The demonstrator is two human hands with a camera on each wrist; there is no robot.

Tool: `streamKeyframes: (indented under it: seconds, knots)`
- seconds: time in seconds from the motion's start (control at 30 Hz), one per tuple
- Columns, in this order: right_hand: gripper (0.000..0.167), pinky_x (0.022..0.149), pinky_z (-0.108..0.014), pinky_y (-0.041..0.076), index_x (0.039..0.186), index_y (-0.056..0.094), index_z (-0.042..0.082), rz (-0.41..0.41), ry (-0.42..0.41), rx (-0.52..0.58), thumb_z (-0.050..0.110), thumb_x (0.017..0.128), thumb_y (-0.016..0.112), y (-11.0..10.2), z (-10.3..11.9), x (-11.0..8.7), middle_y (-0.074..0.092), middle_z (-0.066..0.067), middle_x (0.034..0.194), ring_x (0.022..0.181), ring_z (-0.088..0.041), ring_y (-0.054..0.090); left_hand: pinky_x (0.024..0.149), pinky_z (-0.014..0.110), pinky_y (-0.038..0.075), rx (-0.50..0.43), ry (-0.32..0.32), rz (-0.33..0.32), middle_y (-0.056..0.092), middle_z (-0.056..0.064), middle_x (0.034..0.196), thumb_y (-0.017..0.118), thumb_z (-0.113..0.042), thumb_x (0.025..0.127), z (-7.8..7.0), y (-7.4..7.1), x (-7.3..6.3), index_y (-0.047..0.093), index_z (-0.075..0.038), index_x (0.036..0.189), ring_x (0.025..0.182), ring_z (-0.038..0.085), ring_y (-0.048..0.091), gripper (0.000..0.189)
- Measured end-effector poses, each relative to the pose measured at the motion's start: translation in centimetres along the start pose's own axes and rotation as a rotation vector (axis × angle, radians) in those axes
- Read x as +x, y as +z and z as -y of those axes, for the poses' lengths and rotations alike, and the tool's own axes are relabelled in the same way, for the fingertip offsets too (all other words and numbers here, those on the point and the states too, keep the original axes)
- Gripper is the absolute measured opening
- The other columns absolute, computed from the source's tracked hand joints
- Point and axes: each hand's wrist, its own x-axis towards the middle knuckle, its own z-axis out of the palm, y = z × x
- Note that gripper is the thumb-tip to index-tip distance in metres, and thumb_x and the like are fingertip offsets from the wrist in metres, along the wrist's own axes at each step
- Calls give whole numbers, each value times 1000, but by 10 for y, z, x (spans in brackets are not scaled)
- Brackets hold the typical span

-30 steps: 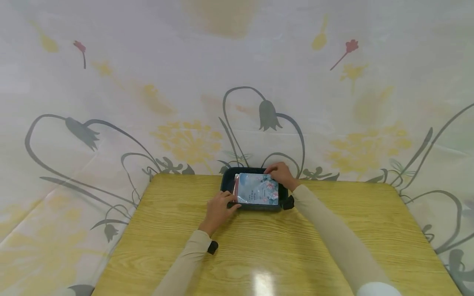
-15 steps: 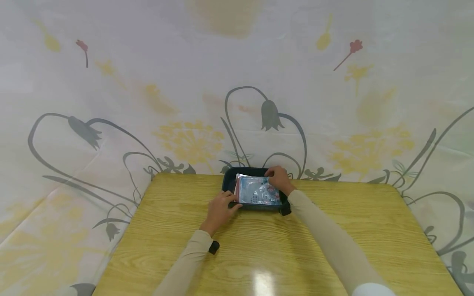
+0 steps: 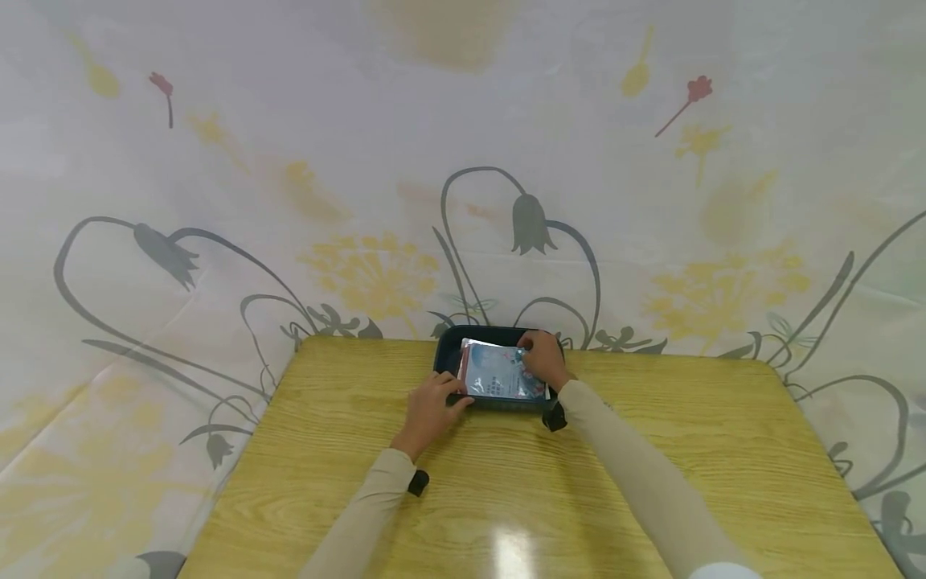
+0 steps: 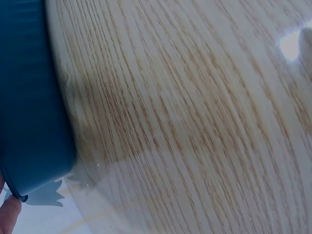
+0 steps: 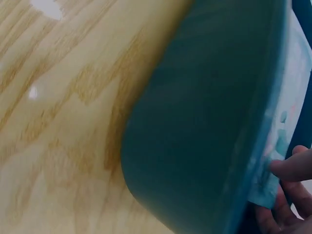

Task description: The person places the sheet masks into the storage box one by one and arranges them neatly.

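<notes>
A dark blue-green plastic basin (image 3: 450, 347) stands at the far edge of the table. Inside it lies a light-blue flat foil packet (image 3: 499, 371) with a flower print, over another packet with a reddish edge (image 3: 464, 366). At the front left corner, my left hand (image 3: 428, 408) grips the basin rim, thumb outside; in the left wrist view only fingertips (image 4: 9, 212) show at the rim. My right hand (image 3: 544, 359) reaches in from the right and pinches the light-blue packet near its right end, thumb above it and the other fingers partly hidden beneath, as the right wrist view shows.
The wood-grain table (image 3: 506, 482) extends in front of the basin and to both sides. Right behind it hangs a pale flower-printed cloth (image 3: 347, 161). A black wrist camera (image 3: 555, 417) on the right arm sits close to the basin's front right corner.
My right hand has shifted slightly toward the front and left, and the light-blue packet's far edge sits a little lower in the basin. My left hand stays at the rim.
</notes>
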Motion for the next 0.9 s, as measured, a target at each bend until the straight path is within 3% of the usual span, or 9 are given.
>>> streamKeyframes:
  seconds: [0.27,0.5,0.6,0.73,0.9]
  knots:
    - [29,78,-47,50,87,70,-3,65,-52,-63,-15,68,52,-11,-2,0,66,-19,96,94,-34,60,53,25,45,-6,-12,12,59,-6,82,80,-27,76,2,7,2,70,-17,82,71,12,49,15]
    - [22,69,-42,50,91,68,-7,135,-105,50,-10,73,55,-24,-7,-9,64,-21,92,79,-29,59,55,27,46,-13,-12,10,59,-2,83,81,-22,76,-1,7,5,70,-15,82,71,15,49,15]
    - [17,69,-43,50,93,66,-8,167,-130,85,-6,79,57,-36,-6,-15,64,-20,91,79,-28,59,61,29,49,-45,-25,55,60,-1,85,79,-20,79,-1,5,9,70,-13,83,75,16,52,12]
    - [11,70,-41,50,94,67,-6,200,-187,104,-3,85,60,-50,0,-23,64,-18,89,78,-26,60,70,34,50,-151,-100,160,60,2,88,75,-12,82,1,-10,11,69,-9,85,83,19,54,7]
    - [10,73,-39,51,96,68,-1,221,-225,128,-1,88,61,-70,5,-43,65,-16,93,81,-23,60,69,37,51,-161,-161,192,59,8,96,74,-8,81,4,-38,10,68,-5,91,82,23,58,11]
